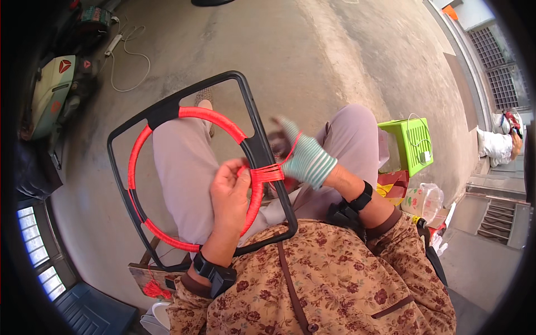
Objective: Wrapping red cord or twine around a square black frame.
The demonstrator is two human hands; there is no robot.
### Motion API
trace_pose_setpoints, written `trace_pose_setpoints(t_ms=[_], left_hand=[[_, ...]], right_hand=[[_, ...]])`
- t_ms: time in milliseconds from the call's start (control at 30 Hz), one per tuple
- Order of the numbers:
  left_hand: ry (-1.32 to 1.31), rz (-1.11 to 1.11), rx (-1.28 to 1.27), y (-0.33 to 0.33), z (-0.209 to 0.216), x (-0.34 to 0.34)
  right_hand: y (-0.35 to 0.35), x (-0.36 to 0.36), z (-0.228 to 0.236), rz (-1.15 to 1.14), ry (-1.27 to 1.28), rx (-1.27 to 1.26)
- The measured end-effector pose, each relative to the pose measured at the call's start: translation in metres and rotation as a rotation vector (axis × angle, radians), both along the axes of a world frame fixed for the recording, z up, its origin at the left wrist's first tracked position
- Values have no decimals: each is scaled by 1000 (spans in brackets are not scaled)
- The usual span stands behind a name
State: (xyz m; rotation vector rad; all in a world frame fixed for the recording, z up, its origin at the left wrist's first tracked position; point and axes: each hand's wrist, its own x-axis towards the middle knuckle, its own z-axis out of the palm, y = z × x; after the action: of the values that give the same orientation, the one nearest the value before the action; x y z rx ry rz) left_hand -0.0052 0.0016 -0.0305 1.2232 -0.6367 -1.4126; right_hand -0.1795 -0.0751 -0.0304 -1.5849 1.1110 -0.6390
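Observation:
A black rectangular frame [249, 106] with a round inner ring rests tilted across my lap. Red cord [215, 116] is wound tightly around much of the ring, with bare black stretches between. On the right side, several strands of red cord [268, 174] cross from the ring over the frame's outer bar. My bare left hand [230, 187] pinches the red cord at the ring, thumb and fingers together. Just outside the bar, my right hand [309, 155], in a green-and-white striped glove, has a taut red strand running across it; its fingertips are partly blurred.
A bundle of red cord [156, 290] hangs by a wooden board [146, 274] at lower left. Right of my knee are a green basket [410, 146] and a clear plastic container [431, 201]. A scooter [56, 100] and a white power strip [113, 44] are far left.

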Motion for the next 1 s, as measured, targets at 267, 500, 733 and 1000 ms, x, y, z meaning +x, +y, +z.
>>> trace_pose_setpoints(t_ms=[267,500,733,1000], left_hand=[[-507,238,-416,6,25,-2],[-644,212,-560,2,31,-1],[-101,-28,-66,-3,19,1],[25,-58,-5,-4,17,1]], right_hand=[[4,17,62,-60,81,-517],[2,22,40,-69,-336,-266],[-2,-102,50,-78,625,-411],[-8,-293,15,-1247,-641,-41]])
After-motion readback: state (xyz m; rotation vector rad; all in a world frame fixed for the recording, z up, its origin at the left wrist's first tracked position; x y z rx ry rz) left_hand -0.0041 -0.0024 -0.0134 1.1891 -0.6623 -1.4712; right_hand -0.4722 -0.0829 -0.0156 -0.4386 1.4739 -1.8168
